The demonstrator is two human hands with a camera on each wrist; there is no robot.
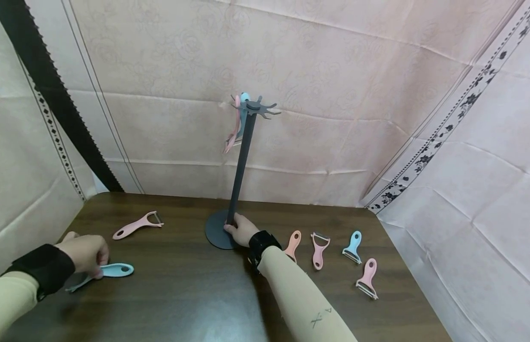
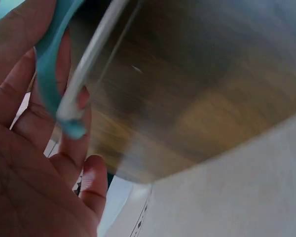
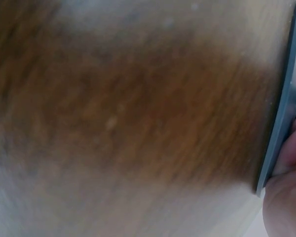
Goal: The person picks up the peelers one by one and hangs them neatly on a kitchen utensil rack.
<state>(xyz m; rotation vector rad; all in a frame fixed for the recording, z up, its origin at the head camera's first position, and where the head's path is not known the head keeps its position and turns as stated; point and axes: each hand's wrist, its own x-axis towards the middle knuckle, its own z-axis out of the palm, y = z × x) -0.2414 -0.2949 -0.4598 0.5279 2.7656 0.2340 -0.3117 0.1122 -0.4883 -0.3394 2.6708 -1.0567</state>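
Note:
In the head view my left hand (image 1: 82,251) pinches a light blue peeler (image 1: 118,270) above the left part of the table. The left wrist view shows the peeler's forked head and blade (image 2: 92,61) beside the fingers. My right hand (image 1: 244,231) grips the grey stand (image 1: 243,166) low on its post, just over the round base (image 1: 216,230). Only part of that hand and the base edge (image 3: 278,118) show in the right wrist view. From the stand's top hooks hang a pink peeler (image 1: 236,126) and a blue peeler (image 1: 244,118), on the left side.
A pink peeler (image 1: 134,228) lies at the table's back left. Right of the stand lie an orange peeler (image 1: 294,241), partly behind the right arm, a pink peeler (image 1: 318,254), a blue peeler (image 1: 353,244) and another pink peeler (image 1: 369,273). Pale cloth (image 1: 299,156) hangs behind the table (image 1: 183,304).

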